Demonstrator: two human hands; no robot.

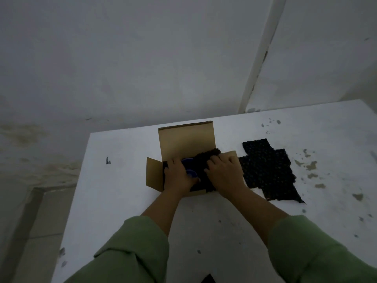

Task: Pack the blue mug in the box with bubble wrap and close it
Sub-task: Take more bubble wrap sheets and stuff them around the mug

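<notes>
We counted one box [155,176], one mug [188,166], two hands and two spreads of dark wrap: one inside the box [206,160], one loose sheet [267,172] lying flat on the table [122,190] just right of it. The box sat open, its far lid flap upright, side flaps out. The mug lay inside the box toward its left, only blue slivers showing; we could not tell its axis or which way it pointed. Our left hand [177,176] curled over the mug, fingers wrapped against it. Our right hand [224,172] pressed down on the inner wrap, fingers bent and together, near the right flap.
</notes>
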